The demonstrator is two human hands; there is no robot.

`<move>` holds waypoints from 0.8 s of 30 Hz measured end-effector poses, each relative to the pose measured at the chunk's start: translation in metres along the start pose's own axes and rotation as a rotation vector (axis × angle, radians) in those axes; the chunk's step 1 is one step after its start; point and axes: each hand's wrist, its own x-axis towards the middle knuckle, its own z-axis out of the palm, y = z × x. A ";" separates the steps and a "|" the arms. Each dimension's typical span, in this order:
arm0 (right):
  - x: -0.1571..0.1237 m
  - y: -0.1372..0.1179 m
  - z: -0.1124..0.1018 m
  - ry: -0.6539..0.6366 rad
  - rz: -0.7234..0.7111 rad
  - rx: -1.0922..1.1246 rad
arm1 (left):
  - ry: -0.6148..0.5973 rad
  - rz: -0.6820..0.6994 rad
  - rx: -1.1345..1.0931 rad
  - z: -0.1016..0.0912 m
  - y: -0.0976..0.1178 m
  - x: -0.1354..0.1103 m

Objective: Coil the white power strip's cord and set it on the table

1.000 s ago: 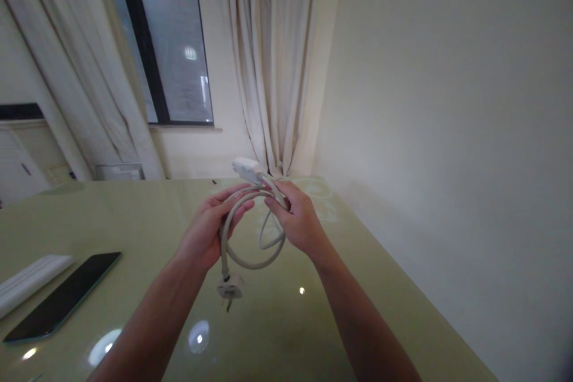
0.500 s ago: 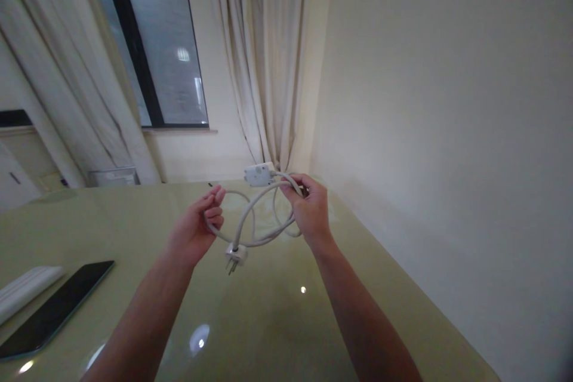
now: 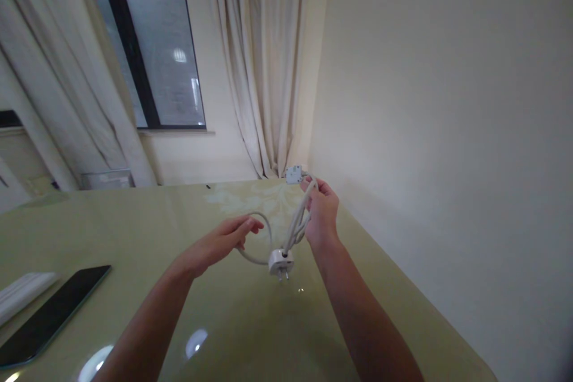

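A pale power cord hangs in gathered loops from my right hand, whose fingers are closed around it near the top. Beside those fingertips sticks out a white block-shaped connector. At the bottom of the loops hangs a white plug, its metal prongs facing down. To the left, my left hand has its fingers bent together at one wide loop of the same cord. That loop passes behind the fingers, so the exact grip is partly hidden. Both hands are above the glossy green table.
A dark flat slab like a tablet or phone lies on the table at left, beside a white elongated object. A tiny dark item sits near the far edge. A wall borders the right side; curtains hang behind.
My right hand has shifted slightly right with the cord and connector. My left hand has moved right and down, turning palm-down. The plug has swung right, and the loops hang closer together.
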 end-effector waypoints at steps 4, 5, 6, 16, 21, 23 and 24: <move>-0.002 0.002 0.001 0.019 -0.145 -0.092 | -0.082 0.072 0.112 0.014 0.024 -0.013; -0.004 0.001 0.002 0.010 -0.182 -0.103 | -0.075 0.088 0.142 0.021 0.029 -0.016; -0.007 0.000 0.003 -0.004 -0.212 -0.113 | -0.055 0.101 0.161 0.028 0.033 -0.018; -0.047 -0.013 0.016 -0.462 -0.228 -0.256 | 0.103 0.224 -0.003 0.062 0.046 -0.020; -0.035 -0.016 0.008 -0.569 -0.221 -0.308 | 0.224 0.269 -0.019 0.036 0.039 -0.011; -0.028 -0.016 0.005 -0.576 -0.211 -0.327 | 0.235 0.250 0.030 0.023 0.032 -0.007; -0.026 -0.016 0.004 -0.566 -0.212 -0.342 | 0.230 0.244 0.063 0.017 0.029 -0.006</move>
